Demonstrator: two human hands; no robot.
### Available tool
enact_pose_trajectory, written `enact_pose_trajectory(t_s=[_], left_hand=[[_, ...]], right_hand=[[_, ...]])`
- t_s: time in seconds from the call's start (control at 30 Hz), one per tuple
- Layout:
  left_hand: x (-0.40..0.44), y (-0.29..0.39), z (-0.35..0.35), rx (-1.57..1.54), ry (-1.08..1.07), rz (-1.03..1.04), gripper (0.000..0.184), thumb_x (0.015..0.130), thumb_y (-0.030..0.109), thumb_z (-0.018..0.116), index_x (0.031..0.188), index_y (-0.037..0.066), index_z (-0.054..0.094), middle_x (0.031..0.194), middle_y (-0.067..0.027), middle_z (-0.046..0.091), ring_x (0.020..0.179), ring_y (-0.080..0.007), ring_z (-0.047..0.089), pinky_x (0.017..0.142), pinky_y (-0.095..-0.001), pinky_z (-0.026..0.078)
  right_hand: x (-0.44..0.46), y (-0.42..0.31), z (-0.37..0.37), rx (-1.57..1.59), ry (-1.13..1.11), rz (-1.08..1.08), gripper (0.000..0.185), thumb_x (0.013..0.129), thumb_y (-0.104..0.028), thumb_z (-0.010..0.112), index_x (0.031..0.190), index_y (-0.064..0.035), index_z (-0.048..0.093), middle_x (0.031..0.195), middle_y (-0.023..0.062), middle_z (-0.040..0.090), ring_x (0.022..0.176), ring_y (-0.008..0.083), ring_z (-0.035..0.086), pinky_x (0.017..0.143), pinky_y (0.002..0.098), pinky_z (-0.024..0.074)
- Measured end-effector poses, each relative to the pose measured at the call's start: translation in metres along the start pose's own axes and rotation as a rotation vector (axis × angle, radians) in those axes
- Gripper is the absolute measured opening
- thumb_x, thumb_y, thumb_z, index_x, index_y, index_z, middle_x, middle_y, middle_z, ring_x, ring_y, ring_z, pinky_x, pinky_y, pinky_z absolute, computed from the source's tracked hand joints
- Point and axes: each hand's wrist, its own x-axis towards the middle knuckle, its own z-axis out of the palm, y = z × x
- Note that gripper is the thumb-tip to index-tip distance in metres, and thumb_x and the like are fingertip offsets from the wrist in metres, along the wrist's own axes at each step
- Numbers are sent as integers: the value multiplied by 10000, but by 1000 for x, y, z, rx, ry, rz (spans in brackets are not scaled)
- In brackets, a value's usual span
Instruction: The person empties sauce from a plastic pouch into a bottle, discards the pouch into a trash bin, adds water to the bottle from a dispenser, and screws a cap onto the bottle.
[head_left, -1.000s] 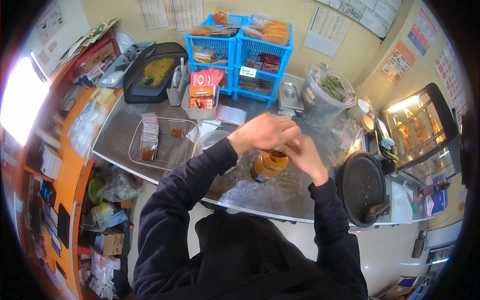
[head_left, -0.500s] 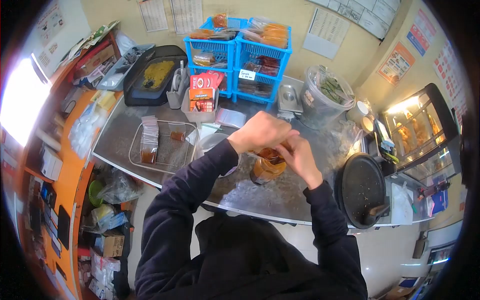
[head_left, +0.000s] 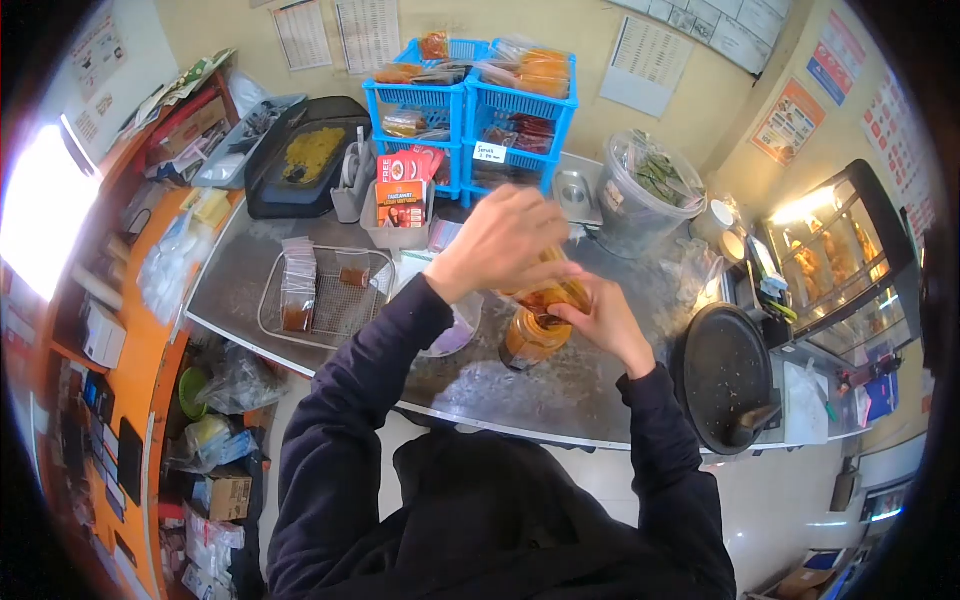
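Observation:
A small clear plastic bag of reddish-brown sauce (head_left: 556, 296) is held up between my two hands, just above the mouth of a jar. My left hand (head_left: 507, 243) is closed at the upper end of the bag, its fingers slightly blurred. Lower down, my right hand (head_left: 608, 322) pinches the bag's side between thumb and fingers. The jar (head_left: 533, 342), orange with a dark label, stands upright on the metal table beneath the bag. Left of it, partly hidden by my left sleeve, is a pale round tub (head_left: 455, 335).
A wire tray (head_left: 345, 300) with filled sachets (head_left: 299, 290) lies at the left. Blue stacked baskets (head_left: 515, 130) full of packets stand at the back, beside a clear bucket of leaves (head_left: 650, 200). A round black tray (head_left: 722, 380) sits at the right, near a lit display cabinet (head_left: 830, 250).
My left hand has risen and moved slightly left, its fingers now over the bag's upper end. The bag shows more, stretched above the jar. My right hand has shifted slightly right and down.

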Motion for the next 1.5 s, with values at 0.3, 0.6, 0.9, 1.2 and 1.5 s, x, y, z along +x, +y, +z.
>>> enact_pose_trajectory(t_s=[0.3,0.6,0.9,1.2,1.5], left_hand=[[-25,6,21,-43,-55,-63,322,900,358,680,781,106,518,708,-44,485,561,-221,589,445,-351,431],[-14,18,28,-41,102,-17,397,817,273,784,689,94,453,649,-57,424,463,-226,510,409,-340,386],[-17,22,16,-304,118,-382,382,812,342,789,848,68,525,683,-56,556,519,-272,574,464,-367,429],[-47,20,34,-126,5,-351,307,891,255,710,855,51,483,699,-123,592,604,-347,609,493,-416,440],[-52,28,39,-305,14,-404,260,923,188,669,865,45,460,675,-155,577,593,-404,575,487,-469,421]], right_hand=[[19,-26,5,96,72,69,315,795,-250,812,976,-13,712,791,205,685,689,336,671,633,378,497],[13,-4,11,93,75,6,291,807,-224,796,986,-20,693,831,185,720,756,350,700,678,402,527],[10,-3,6,124,2,124,298,804,-226,802,994,-24,694,819,184,710,729,323,700,676,390,515],[18,-18,8,264,42,87,305,783,-215,824,986,-18,711,800,120,730,703,223,705,659,330,515],[14,-10,23,116,140,112,243,770,-205,820,910,-29,728,764,110,736,693,260,717,649,349,524]])
